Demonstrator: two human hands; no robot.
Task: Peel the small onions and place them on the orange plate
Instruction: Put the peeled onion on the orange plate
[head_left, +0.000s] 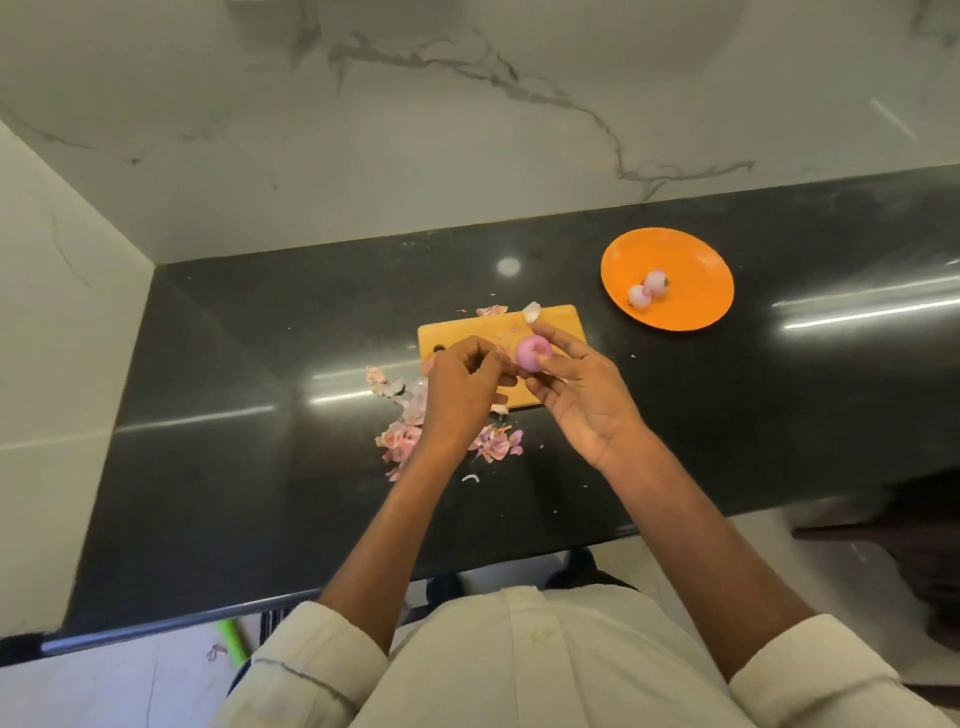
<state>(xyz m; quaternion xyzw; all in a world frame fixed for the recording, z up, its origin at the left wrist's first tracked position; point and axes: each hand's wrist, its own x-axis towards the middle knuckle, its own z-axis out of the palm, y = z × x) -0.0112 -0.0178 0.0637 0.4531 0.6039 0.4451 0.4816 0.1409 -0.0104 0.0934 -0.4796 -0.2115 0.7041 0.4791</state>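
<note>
Right hand (576, 395) around onion (532, 353)

Both bare forearms are reaching forward and inward from rolled-up cream sleeves, the hands meeting close together in front of the person's chest. The right hand (576, 387) is turning its palm up and to the left, its thumb and fingertips pinching a small, round, pink-purple peeled onion (532, 353) at the tips, the remaining fingers curving loosely beneath. The left hand (460, 384) is showing its back to the camera, wrist bent slightly, its fingers curling inward with their tips drawn together just beside that onion; whether they are touching it cannot be told.
</note>
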